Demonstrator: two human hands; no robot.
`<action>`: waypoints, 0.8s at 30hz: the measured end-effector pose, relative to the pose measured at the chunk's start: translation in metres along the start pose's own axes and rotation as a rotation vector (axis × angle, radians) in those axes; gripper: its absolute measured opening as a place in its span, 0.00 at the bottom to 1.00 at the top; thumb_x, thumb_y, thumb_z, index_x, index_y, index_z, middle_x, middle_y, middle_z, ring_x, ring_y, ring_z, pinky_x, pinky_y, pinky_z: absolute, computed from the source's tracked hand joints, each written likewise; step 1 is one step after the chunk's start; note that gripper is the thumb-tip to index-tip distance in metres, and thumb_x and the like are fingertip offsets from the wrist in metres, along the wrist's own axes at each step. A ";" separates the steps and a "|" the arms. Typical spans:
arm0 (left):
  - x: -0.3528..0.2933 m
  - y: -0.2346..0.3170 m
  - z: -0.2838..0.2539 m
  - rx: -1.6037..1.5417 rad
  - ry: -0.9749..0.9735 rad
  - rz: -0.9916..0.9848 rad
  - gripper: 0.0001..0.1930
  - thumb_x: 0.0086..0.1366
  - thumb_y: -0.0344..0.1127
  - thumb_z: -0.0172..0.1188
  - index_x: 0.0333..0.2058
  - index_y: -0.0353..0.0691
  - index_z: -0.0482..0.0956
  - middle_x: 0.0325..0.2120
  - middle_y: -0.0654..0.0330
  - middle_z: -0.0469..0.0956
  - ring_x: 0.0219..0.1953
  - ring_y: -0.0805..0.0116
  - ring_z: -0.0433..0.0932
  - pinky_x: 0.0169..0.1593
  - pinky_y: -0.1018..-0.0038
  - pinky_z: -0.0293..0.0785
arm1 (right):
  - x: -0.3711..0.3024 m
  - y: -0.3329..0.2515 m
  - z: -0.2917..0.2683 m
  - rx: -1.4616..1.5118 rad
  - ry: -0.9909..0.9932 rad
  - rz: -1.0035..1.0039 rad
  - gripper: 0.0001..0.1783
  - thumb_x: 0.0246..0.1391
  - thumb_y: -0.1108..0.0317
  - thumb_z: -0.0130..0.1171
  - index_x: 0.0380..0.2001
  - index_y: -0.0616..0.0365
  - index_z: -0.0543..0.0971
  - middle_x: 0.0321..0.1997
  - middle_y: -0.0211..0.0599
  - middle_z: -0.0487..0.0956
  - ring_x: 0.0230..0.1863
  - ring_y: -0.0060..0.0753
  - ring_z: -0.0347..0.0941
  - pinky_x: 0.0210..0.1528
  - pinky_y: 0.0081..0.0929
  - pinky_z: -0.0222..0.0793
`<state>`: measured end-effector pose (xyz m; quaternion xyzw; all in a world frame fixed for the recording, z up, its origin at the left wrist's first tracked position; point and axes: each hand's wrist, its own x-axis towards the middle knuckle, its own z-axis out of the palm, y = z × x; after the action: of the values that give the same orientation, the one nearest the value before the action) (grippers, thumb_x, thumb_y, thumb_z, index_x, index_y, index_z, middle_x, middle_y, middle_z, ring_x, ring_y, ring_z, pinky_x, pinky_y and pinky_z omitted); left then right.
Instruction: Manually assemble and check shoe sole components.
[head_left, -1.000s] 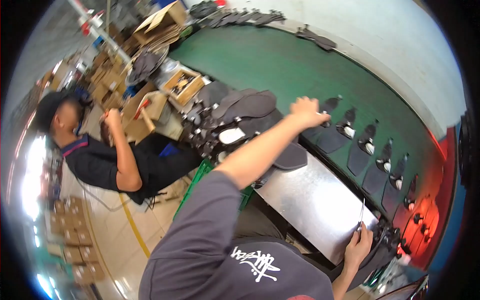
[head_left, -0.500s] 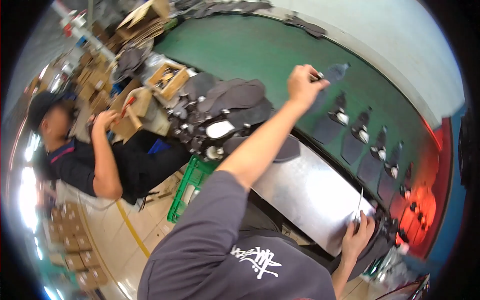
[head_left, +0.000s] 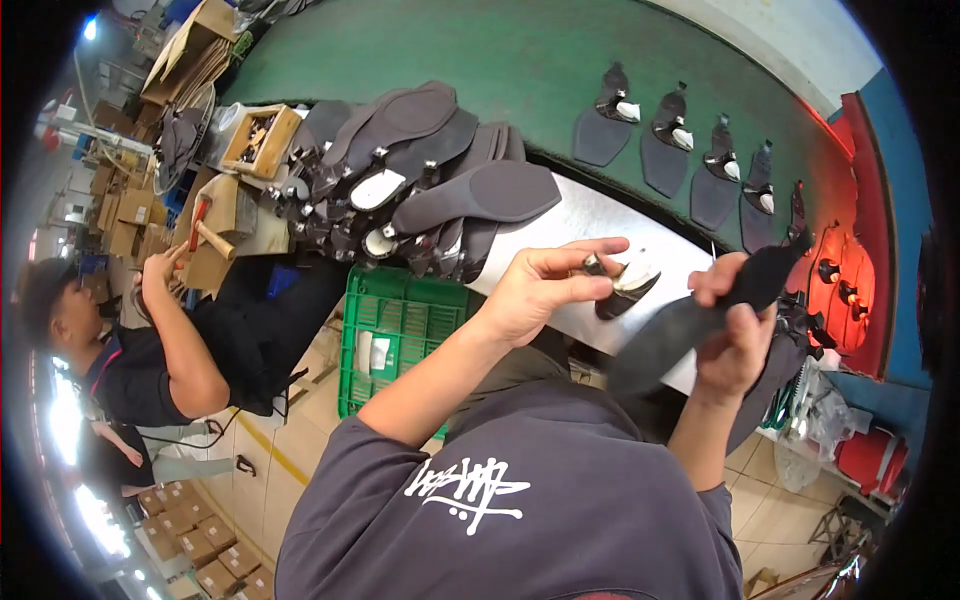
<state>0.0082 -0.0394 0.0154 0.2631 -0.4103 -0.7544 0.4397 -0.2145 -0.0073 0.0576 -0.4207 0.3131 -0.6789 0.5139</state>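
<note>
My right hand (head_left: 735, 330) is closed around a dark sandal (head_left: 765, 285), whose blurred sole reaches down and left past my fingers. A thin pointed tip (head_left: 713, 249) shows just above this hand; what it belongs to is hidden. My left hand (head_left: 545, 290) pinches a small shiny dark strap end (head_left: 594, 264) between thumb and fingers. Beside those fingertips is a dark strap piece with a white part (head_left: 637, 277); whether it joins the sole is unclear. Both hands are above the metal tabletop (head_left: 575, 212).
Sandals (head_left: 605, 135) with white parts stand in a row on the green belt (head_left: 480, 60), leading to a red-lit opening (head_left: 840, 275). Sandals (head_left: 480, 195) are heaped at left, above a green crate (head_left: 400, 320). A co-worker (head_left: 150, 350) with a hammer (head_left: 207, 228) is at left.
My left hand has drawn back from the belt to above the metal tabletop. My right hand has risen and now grips a sandal; earlier it held a thin metal tool. The view has shifted.
</note>
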 end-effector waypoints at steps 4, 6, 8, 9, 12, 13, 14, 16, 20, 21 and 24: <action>-0.010 -0.008 0.003 -0.145 0.125 -0.098 0.16 0.64 0.29 0.57 0.51 0.37 0.75 0.57 0.54 0.70 0.52 0.66 0.74 0.52 0.68 0.77 | -0.008 -0.002 0.001 -0.122 -0.021 0.141 0.21 0.43 0.75 0.64 0.33 0.54 0.61 0.35 0.30 0.65 0.30 0.18 0.60 0.31 0.14 0.57; -0.014 -0.012 0.000 -0.147 0.129 -0.106 0.17 0.66 0.30 0.55 0.53 0.37 0.73 0.56 0.55 0.70 0.51 0.67 0.75 0.50 0.67 0.79 | -0.023 0.008 -0.006 -0.144 -0.066 0.315 0.22 0.39 0.76 0.68 0.34 0.55 0.64 0.36 0.29 0.66 0.33 0.18 0.61 0.35 0.15 0.59; -0.018 -0.015 -0.002 -0.103 0.142 -0.111 0.17 0.66 0.30 0.55 0.53 0.36 0.73 0.55 0.57 0.71 0.50 0.68 0.75 0.49 0.66 0.79 | -0.038 0.016 -0.011 -0.268 -0.126 0.310 0.20 0.39 0.78 0.69 0.34 0.57 0.68 0.37 0.28 0.68 0.37 0.19 0.64 0.42 0.16 0.60; -0.018 -0.017 -0.004 -0.085 0.133 -0.098 0.16 0.66 0.30 0.55 0.53 0.35 0.73 0.52 0.57 0.73 0.48 0.68 0.76 0.48 0.65 0.80 | -0.042 0.016 -0.009 -0.282 -0.133 0.332 0.19 0.40 0.77 0.69 0.34 0.59 0.70 0.37 0.28 0.68 0.41 0.20 0.65 0.48 0.17 0.59; -0.023 -0.016 -0.007 -0.110 0.121 -0.069 0.16 0.64 0.26 0.57 0.51 0.38 0.75 0.47 0.59 0.76 0.44 0.74 0.77 0.43 0.74 0.81 | -0.050 0.013 -0.002 -0.534 -0.137 0.251 0.23 0.39 0.78 0.68 0.42 0.63 0.74 0.38 0.32 0.74 0.42 0.22 0.70 0.49 0.19 0.64; -0.024 -0.018 -0.011 -0.108 0.104 -0.025 0.17 0.61 0.23 0.58 0.50 0.37 0.76 0.45 0.58 0.77 0.41 0.75 0.78 0.41 0.76 0.81 | -0.048 0.007 0.008 -0.493 -0.091 0.257 0.29 0.39 0.78 0.68 0.49 0.65 0.74 0.40 0.37 0.78 0.43 0.26 0.73 0.49 0.22 0.66; -0.025 -0.017 -0.012 -0.108 0.099 -0.031 0.17 0.61 0.23 0.58 0.50 0.37 0.76 0.45 0.58 0.77 0.41 0.75 0.78 0.41 0.76 0.81 | -0.048 0.007 0.007 -0.494 -0.082 0.257 0.29 0.39 0.78 0.68 0.49 0.65 0.74 0.40 0.37 0.78 0.43 0.26 0.73 0.49 0.22 0.66; -0.027 -0.016 -0.013 -0.073 0.104 -0.040 0.18 0.59 0.22 0.59 0.49 0.36 0.76 0.44 0.56 0.78 0.38 0.75 0.78 0.39 0.77 0.81 | -0.049 0.008 0.004 -0.700 -0.233 0.169 0.35 0.38 0.78 0.68 0.55 0.67 0.71 0.48 0.38 0.76 0.50 0.26 0.70 0.55 0.21 0.61; -0.027 -0.015 -0.011 -0.072 0.118 -0.031 0.16 0.57 0.21 0.61 0.46 0.35 0.78 0.44 0.54 0.79 0.38 0.74 0.78 0.38 0.78 0.80 | -0.049 0.010 0.008 -0.696 -0.224 0.060 0.27 0.41 0.77 0.68 0.49 0.64 0.77 0.41 0.43 0.80 0.42 0.32 0.77 0.46 0.24 0.70; -0.027 -0.014 -0.010 -0.071 0.117 -0.035 0.16 0.57 0.21 0.61 0.46 0.35 0.78 0.44 0.54 0.79 0.38 0.74 0.78 0.38 0.78 0.80 | -0.050 0.011 0.009 -0.696 -0.221 0.062 0.27 0.41 0.77 0.68 0.49 0.64 0.77 0.41 0.43 0.80 0.42 0.32 0.77 0.46 0.24 0.70; -0.026 -0.015 -0.009 -0.050 0.099 -0.010 0.15 0.56 0.21 0.62 0.44 0.34 0.79 0.44 0.53 0.79 0.38 0.74 0.79 0.38 0.78 0.79 | -0.050 0.013 0.009 -0.662 -0.215 0.041 0.24 0.42 0.77 0.67 0.47 0.64 0.78 0.41 0.43 0.80 0.41 0.34 0.77 0.45 0.25 0.70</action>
<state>0.0207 -0.0155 -0.0015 0.2910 -0.3679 -0.7527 0.4620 -0.1955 0.0375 0.0382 -0.6275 0.4687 -0.4818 0.3930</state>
